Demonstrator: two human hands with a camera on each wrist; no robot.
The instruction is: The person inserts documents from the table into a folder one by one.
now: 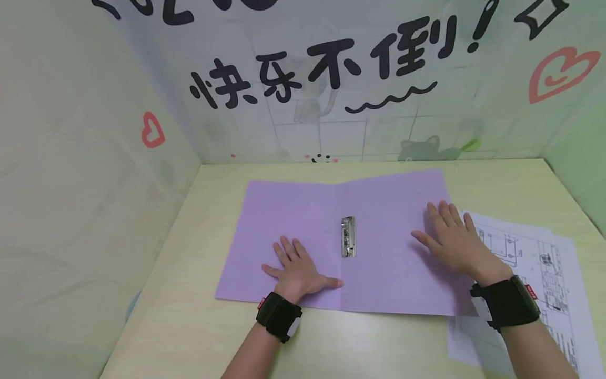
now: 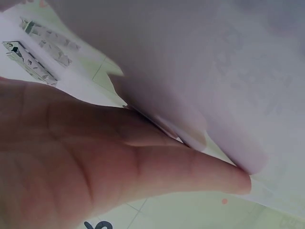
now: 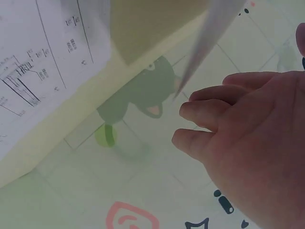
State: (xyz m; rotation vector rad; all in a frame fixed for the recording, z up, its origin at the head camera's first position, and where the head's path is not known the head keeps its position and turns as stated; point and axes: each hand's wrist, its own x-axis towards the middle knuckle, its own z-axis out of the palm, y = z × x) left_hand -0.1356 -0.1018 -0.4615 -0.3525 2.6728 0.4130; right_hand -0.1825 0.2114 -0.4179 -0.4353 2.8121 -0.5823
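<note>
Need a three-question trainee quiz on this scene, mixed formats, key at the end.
1. Multiple choice: in the head view, where do the printed sheets lie relative to the open purple folder?
A) Off its left edge
B) By its right edge
C) Beyond its far edge

2. True or false: the left hand lies over the folder with fingers spread, clear of the metal clip.

3. Count: how many black wristbands are worn?

Key: 1. B; 2. True; 3. Two.

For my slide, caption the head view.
Hands over an open purple folder, clip beside its fold, papers at right.
</note>
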